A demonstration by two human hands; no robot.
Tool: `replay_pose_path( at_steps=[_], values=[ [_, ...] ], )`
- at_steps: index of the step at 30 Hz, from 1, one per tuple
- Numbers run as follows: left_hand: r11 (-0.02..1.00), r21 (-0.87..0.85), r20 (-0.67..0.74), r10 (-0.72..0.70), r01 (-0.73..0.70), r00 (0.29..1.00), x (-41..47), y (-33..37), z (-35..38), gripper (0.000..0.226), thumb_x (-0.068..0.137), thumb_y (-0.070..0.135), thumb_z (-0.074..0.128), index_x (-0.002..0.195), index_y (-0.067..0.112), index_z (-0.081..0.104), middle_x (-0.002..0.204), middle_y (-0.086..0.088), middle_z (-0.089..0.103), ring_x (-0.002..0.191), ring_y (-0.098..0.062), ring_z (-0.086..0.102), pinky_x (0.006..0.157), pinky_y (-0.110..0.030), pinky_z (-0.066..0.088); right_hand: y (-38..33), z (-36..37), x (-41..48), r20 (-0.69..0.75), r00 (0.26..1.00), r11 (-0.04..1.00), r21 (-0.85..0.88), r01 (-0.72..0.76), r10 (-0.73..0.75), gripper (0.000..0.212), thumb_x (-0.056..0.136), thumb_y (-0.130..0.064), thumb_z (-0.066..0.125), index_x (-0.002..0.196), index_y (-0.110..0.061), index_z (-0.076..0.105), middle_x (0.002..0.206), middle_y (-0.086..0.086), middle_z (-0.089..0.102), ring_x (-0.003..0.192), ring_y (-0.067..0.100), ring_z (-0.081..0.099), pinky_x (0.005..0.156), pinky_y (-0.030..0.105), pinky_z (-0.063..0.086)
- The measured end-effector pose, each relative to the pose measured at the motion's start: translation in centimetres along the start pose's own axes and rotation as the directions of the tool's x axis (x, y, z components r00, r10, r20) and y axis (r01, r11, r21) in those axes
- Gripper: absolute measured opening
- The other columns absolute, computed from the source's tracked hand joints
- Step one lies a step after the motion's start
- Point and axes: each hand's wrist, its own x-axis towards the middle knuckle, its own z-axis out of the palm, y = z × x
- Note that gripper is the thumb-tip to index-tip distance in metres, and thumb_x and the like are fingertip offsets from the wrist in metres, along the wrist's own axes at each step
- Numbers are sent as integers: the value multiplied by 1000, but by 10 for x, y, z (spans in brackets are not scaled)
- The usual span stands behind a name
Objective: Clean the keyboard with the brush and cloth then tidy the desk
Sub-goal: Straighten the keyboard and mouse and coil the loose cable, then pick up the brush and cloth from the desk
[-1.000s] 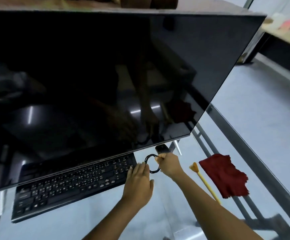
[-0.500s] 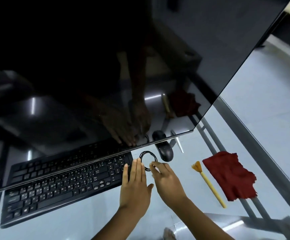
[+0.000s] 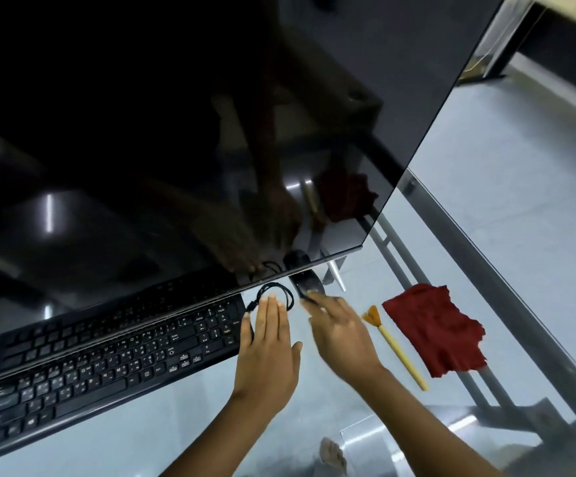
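On a glass counter (image 3: 142, 442), a black keyboard (image 3: 107, 359) with unreadably small key legends lies left of two flat, spread-fingered hands, left hand (image 3: 267, 342) touching a coiled cable (image 3: 274, 296), blurred right hand (image 3: 341, 330) reaching a mouse (image 3: 308, 285), brush (image 3: 395, 346) and red cloth (image 3: 434, 328) right.

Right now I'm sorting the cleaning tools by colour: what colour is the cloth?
Dark red. The cloth shows best in the head view, right of the brush.
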Motion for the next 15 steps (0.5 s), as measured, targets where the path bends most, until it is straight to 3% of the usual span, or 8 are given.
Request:
replay_pose_path(
  at_steps=[2,3,5,9,11,15],
  values=[
    [998,-54,-2,33,-33,999,7,27,-11,50,90,37,47,124,2,60,122,-14,62,112,-30,59,88,-41,50,31,-27,-8,-70,993,995,-1,-97,97,39,76,5,74,113,-6,72,119,15,69,97,31,65,82,39,57],
    [997,-68,23,50,-48,998,10,43,-19,39,90,34,51,114,6,63,108,-10,65,99,-27,62,78,-37,51,51,-41,-13,-87,983,987,1,-162,162,38,76,5,75,113,-5,72,119,17,67,98,34,64,83,43,57],
    [993,-115,153,38,-21,988,22,74,-29,32,99,34,42,113,9,57,104,-8,65,95,-26,64,73,-33,48,91,-66,-23,-62,939,940,-11,-340,339,36,82,-1,71,117,-4,69,124,21,62,109,40,59,92,49,52],
    [957,-237,385,-64,166,921,51,131,-18,43,102,41,32,122,8,52,117,-11,63,108,-29,61,80,-33,48,154,-93,-36,134,659,672,-135,-728,740,47,95,-26,58,136,-6,50,137,22,46,123,41,45,103,48,40],
    [925,-274,434,-125,263,892,62,150,-9,45,101,44,34,117,10,58,115,-10,64,105,-29,63,80,-35,50,166,-94,-39,187,566,594,-171,-786,803,57,95,-35,58,140,-5,41,138,23,43,126,41,42,102,49,39],
    [899,-262,469,-200,352,860,81,173,0,39,99,41,44,105,9,64,100,-7,67,86,-26,69,69,-33,57,180,-85,-38,252,546,583,-98,-807,799,54,94,-38,61,135,-7,44,129,15,56,119,35,54,98,45,43]
  ],
)
